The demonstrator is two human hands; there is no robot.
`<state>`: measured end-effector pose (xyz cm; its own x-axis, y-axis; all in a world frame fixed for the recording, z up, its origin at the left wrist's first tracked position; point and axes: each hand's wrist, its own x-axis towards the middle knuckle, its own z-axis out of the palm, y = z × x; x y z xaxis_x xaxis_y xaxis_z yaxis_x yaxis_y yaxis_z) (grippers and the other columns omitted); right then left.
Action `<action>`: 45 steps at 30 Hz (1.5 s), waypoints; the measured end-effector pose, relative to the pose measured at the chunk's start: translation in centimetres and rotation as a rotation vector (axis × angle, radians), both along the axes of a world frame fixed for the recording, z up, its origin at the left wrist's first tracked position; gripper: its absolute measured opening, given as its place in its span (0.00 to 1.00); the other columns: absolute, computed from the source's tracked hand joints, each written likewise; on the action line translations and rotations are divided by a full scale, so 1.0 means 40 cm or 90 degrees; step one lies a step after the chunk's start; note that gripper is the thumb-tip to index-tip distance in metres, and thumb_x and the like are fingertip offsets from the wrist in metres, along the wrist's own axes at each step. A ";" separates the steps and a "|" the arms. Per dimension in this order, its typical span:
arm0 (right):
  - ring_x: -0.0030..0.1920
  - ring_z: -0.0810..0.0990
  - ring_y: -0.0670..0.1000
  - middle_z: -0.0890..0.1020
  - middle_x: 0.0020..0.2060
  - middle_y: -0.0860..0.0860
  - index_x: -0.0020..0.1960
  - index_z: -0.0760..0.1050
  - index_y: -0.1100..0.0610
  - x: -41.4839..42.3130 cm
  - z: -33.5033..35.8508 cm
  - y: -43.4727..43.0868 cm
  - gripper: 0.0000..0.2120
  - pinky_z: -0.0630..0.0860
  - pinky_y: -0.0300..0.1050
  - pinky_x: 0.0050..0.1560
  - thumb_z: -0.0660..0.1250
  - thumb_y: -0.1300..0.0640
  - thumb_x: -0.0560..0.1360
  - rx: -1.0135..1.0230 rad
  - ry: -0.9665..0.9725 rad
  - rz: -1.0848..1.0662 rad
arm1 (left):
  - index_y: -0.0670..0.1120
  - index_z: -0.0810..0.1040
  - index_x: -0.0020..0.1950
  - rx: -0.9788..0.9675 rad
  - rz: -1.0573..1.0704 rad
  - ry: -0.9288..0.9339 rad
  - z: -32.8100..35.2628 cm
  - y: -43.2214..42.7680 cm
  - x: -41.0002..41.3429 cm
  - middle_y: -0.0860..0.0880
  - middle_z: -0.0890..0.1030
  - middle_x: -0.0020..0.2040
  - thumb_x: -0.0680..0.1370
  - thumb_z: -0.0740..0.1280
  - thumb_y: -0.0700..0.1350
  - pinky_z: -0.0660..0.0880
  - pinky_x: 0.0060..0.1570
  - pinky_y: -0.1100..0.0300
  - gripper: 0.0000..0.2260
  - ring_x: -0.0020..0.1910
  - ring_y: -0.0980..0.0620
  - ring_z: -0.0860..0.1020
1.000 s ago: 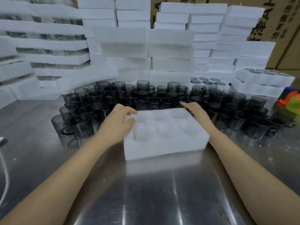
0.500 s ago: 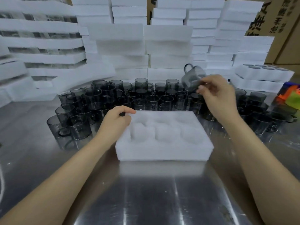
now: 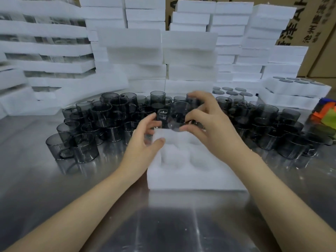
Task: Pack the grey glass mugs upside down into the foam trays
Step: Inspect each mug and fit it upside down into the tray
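A white foam tray with round pockets, none holding a mug, lies on the steel table in front of me. My right hand grips one grey glass mug, tilted, just above the tray's far edge, with the thumb below it and the fingers over it. My left hand is at the tray's far left corner, thumb on the foam, its spread fingertips reaching to the handle side of that mug. Behind the tray stands a crowd of loose grey mugs, upright, stretching left and right.
Stacks of white foam trays wall off the back of the table. Packed trays with mug bottoms showing sit at the back right, next to an orange and green object. Cardboard boxes stand behind.
My right hand lifted a mug from the pile and brought it left and down to the tray's far edge. My left hand rose from the tray's corner toward the mug.
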<state>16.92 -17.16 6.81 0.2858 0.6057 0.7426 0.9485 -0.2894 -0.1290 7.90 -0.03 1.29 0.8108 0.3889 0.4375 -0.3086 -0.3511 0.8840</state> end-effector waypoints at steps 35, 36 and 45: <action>0.38 0.82 0.49 0.84 0.39 0.50 0.51 0.81 0.59 -0.004 -0.026 0.025 0.16 0.79 0.42 0.42 0.66 0.46 0.75 0.151 0.661 0.214 | 0.49 0.80 0.51 -0.036 -0.012 -0.106 0.030 -0.005 -0.020 0.55 0.83 0.44 0.77 0.66 0.44 0.75 0.45 0.66 0.05 0.40 0.58 0.81; 0.39 0.83 0.51 0.84 0.42 0.49 0.53 0.80 0.59 -0.004 -0.029 0.026 0.14 0.80 0.43 0.43 0.65 0.49 0.77 0.152 0.654 0.215 | 0.52 0.79 0.54 -0.029 -0.031 -0.101 0.030 -0.007 -0.020 0.56 0.83 0.48 0.76 0.66 0.45 0.75 0.47 0.66 0.07 0.44 0.59 0.81; 0.63 0.77 0.49 0.76 0.64 0.50 0.63 0.72 0.45 -0.014 -0.030 0.025 0.16 0.74 0.47 0.62 0.64 0.49 0.76 0.058 0.663 0.325 | 0.49 0.78 0.63 0.191 -0.006 -0.192 0.029 -0.018 -0.029 0.52 0.75 0.63 0.74 0.72 0.36 0.78 0.53 0.60 0.19 0.64 0.50 0.75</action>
<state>16.37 -16.17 5.62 0.5222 0.7827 0.3386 0.3745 0.1463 -0.9156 6.75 -0.74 2.47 0.6322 0.2022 0.7480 -0.5418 -0.5747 0.6133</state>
